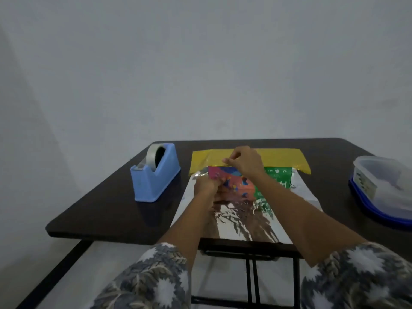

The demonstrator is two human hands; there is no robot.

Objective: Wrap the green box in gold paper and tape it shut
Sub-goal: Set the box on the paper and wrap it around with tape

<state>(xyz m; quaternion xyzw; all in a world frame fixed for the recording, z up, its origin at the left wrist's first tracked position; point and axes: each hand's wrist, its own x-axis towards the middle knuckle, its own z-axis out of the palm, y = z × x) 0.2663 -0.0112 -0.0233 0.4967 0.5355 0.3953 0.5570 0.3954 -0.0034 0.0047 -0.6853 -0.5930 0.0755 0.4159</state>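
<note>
The green box (277, 176) lay on the gold paper (283, 159) near the far edge of the table (111, 208). The right hand (244, 161) pinched the paper's flap. The left hand (205, 186) gripped the box's end (fingers curled). It would be best to pull the flap tight and flat.

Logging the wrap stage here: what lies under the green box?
The wrapping paper, shiny silver side up, spreads from under the green box across the table. The patch directly beneath the box is covered.
</note>
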